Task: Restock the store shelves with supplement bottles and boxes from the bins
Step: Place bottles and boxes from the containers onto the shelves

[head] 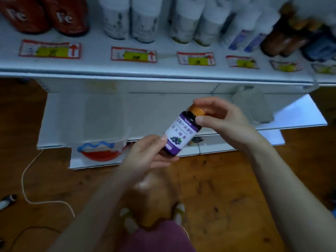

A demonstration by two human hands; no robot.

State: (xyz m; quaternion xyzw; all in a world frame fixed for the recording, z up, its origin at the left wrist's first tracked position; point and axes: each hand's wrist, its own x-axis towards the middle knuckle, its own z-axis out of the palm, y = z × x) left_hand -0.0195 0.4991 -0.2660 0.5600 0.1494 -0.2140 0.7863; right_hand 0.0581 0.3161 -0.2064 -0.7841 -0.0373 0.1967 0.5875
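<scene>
The upper shelf [163,70] already carries rows of bottles behind its price tags, but one dark bottle [181,132] with a purple-and-white label is not yet placed, so stocking looks only partly done. It is held tilted in the air below the shelf edge: the left hand [145,155] has its fingers [163,138] wrapped under the base, while the right hand [223,120] pinches the orange cap [197,110].

Bare forearms, no sleeves; left hand [147,153], right hand [220,120] ungloved; maroon shorts [158,239]; green-white slippers [179,213].
</scene>
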